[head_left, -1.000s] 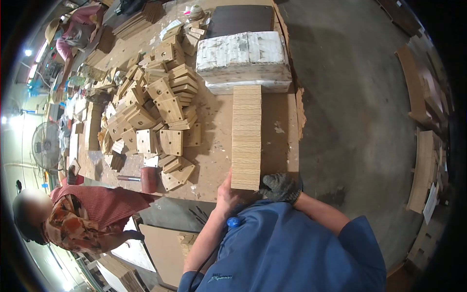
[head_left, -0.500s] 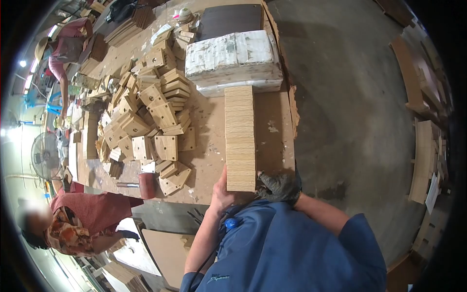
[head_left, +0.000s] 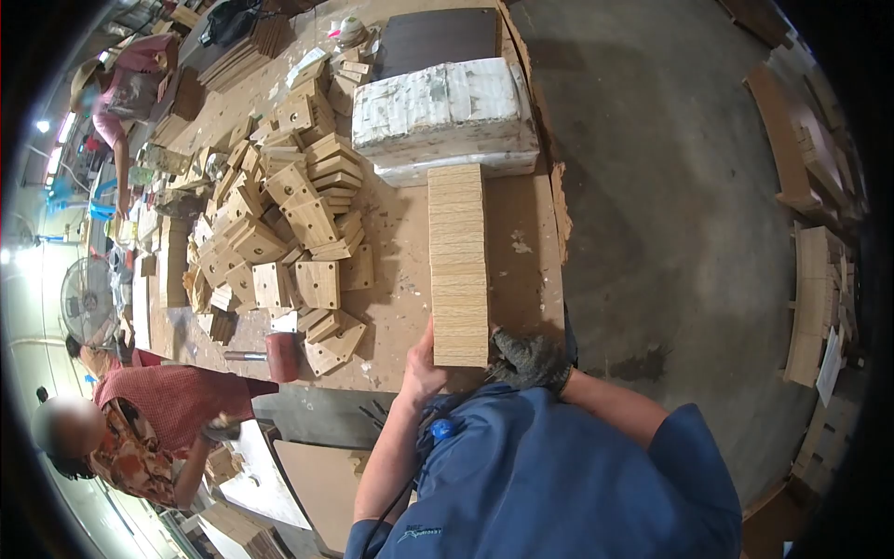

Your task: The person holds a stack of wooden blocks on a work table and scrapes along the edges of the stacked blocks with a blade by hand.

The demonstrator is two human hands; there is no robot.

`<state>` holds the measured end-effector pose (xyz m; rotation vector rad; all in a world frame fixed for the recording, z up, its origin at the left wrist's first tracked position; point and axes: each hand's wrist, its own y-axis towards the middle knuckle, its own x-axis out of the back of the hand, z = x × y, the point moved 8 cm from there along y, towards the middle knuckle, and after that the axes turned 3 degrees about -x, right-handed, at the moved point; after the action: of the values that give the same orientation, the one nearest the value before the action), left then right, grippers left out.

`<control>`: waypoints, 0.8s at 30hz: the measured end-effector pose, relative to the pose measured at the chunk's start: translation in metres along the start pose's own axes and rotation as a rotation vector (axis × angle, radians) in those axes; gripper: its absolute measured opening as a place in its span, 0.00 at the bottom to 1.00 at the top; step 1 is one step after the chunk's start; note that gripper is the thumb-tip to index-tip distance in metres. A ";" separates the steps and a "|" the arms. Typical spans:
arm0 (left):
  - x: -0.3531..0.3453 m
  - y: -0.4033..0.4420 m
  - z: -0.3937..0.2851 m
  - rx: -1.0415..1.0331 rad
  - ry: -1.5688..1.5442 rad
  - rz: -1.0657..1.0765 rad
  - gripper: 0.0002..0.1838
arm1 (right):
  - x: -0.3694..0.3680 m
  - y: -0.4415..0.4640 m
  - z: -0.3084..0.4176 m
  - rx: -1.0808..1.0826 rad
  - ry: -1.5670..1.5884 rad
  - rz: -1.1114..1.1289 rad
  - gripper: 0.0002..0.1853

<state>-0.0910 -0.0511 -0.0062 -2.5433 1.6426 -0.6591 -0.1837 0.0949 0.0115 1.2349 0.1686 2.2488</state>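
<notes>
A long row of light wooden blocks [head_left: 458, 252], packed face to face with their grained edges up, runs along the table. Its far end meets a white wrapped block [head_left: 438, 112]. My bare left hand [head_left: 425, 369] is closed against the left side of the row's near end. On the opposite side, my right hand [head_left: 531, 361], in a dark grey knitted glove, grips the near right corner, thumb against the wood. The fingertips of both hands are partly hidden.
Left of the row lies a heap of wooden blocks with drilled holes [head_left: 298, 210]. A mallet with a reddish head [head_left: 281, 357] rests near the table's front edge. A dark panel [head_left: 438, 42] lies at the back. Two co-workers, one in a checked apron [head_left: 177, 405], are at the left.
My gloved right hand has shifted slightly, its thumb still on the row. The co-worker in the checked apron has raised a hand. The row stays in place.
</notes>
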 end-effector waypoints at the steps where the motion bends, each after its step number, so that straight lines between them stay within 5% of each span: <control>1: 0.000 0.000 0.002 0.005 -0.003 0.000 0.42 | -0.001 0.000 0.000 -0.003 0.001 0.002 0.32; 12: 0.001 0.000 -0.006 0.047 0.004 -0.041 0.39 | -0.004 0.000 0.001 0.069 -0.080 -0.070 0.29; 18: -0.003 -0.003 0.014 0.052 0.061 0.017 0.46 | -0.013 -0.002 -0.004 0.007 -0.043 0.031 0.31; 21: -0.001 -0.002 0.006 0.033 -0.046 -0.003 0.40 | 0.000 0.002 -0.005 -0.016 0.194 -0.024 0.32; 24: 0.010 -0.010 -0.006 -0.017 0.037 -0.138 0.44 | 0.021 0.001 -0.024 -0.484 0.463 0.190 0.31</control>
<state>-0.0808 -0.0543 0.0050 -2.6913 1.4997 -0.7086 -0.2130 0.1089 0.0140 0.4879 -0.3184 2.5047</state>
